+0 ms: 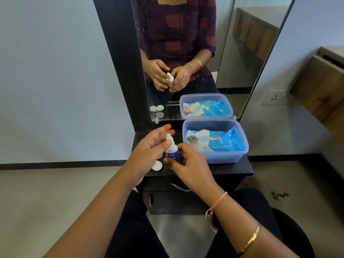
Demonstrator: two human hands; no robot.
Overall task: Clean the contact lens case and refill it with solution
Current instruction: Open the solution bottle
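Observation:
A small solution bottle [172,152] with a blue label and a white nozzle stands upright above the black dresser top. My right hand [188,164] grips its body from the right. My left hand [149,148] is beside the nozzle, fingers spread, thumb tip touching the bottle's neck. The white contact lens case [157,165] lies open on the dresser, partly hidden under my left hand. A loose cap and another small white piece show on the mirror ledge [157,120].
A clear blue plastic box [216,157] holding a blue wet-wipes pack stands to the right on the dresser [232,169]. The mirror [186,53] rises behind it. A drawer handle sits below the dresser edge. A wooden cabinet is at far right.

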